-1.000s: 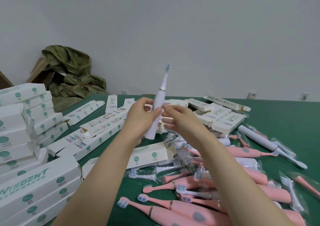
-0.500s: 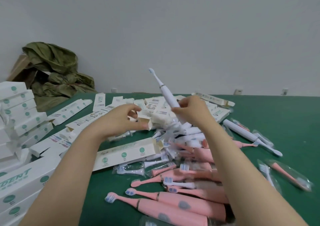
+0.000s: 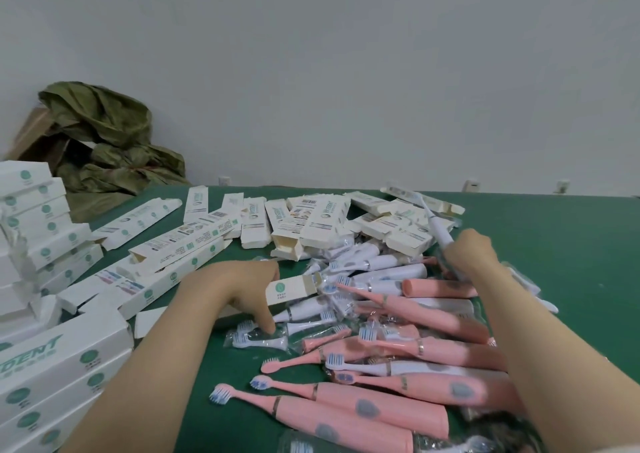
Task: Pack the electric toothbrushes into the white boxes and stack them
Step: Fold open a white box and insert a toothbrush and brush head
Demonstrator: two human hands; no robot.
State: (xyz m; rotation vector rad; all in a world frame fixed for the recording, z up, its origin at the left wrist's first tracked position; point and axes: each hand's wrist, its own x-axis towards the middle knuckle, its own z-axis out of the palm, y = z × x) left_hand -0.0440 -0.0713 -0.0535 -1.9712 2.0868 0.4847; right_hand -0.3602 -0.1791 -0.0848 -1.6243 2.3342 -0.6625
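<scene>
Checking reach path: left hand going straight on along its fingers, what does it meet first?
The left hand points down at the bagged brush heads on the green table; likely first contact, maybe touching, depth unclear.

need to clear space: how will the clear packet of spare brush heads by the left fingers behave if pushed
The clear packet looks like thin crinkly film, so it would probably crumple, not stay stiff. Holding only small brush heads, it is likely light and may slide on the green table.
</scene>
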